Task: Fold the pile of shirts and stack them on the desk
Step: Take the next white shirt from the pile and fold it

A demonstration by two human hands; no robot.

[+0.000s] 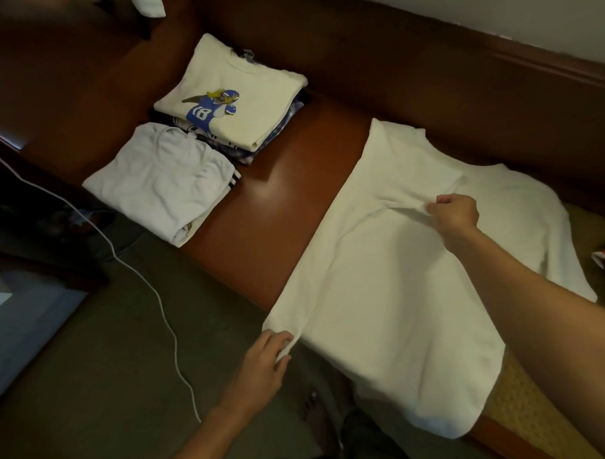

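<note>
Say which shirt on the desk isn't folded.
The large white shirt spread flat on the right. The cream shirt with the blue number 18 print and the folded white shirt beside it top stacks.

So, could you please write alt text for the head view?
The left hand pinches the near corner and the right hand the middle of a white shirt spread on a brown desk; beside it sit a print-topped stack and a white-topped stack.
</note>
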